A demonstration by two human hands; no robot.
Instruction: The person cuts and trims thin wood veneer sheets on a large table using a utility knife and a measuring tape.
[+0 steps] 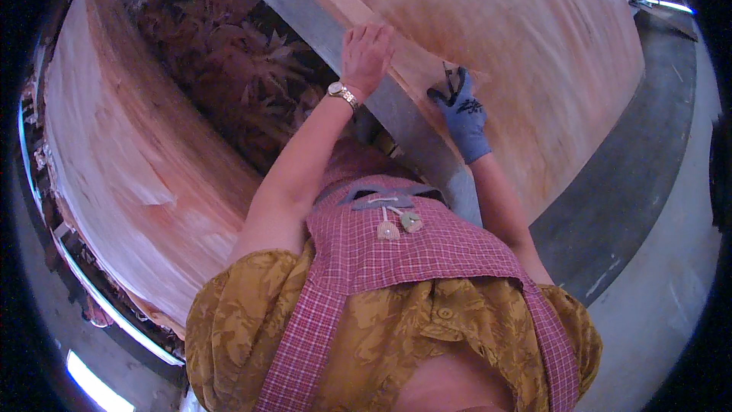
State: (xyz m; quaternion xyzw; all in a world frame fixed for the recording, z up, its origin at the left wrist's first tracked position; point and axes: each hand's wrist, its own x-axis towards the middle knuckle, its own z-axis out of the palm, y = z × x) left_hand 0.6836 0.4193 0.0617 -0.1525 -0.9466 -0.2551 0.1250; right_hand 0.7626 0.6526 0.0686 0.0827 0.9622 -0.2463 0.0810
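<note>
A large pinkish-tan wood veneer sheet (549, 53) lies on a grey-edged table (408, 126), and a narrow strip of veneer (415, 84) runs along its near-left edge. My left hand (367, 53), bare with a metal wristwatch (342, 93), is closed with its fingers curled on that strip at the table's edge. To its right, my right hand (465, 113) wears a blue glove with dark fingertips. Its thumb and fingers are bent together over the veneer around a thin dark thing that I cannot make out.
On the left stands a broad stack of veneer sheets (130, 137) with a curved edge. Torn veneer scraps (236, 53) fill the dark gap between it and the table. A dark grey surface (610, 206) borders the sheet on the right, beside the pale floor (656, 297).
</note>
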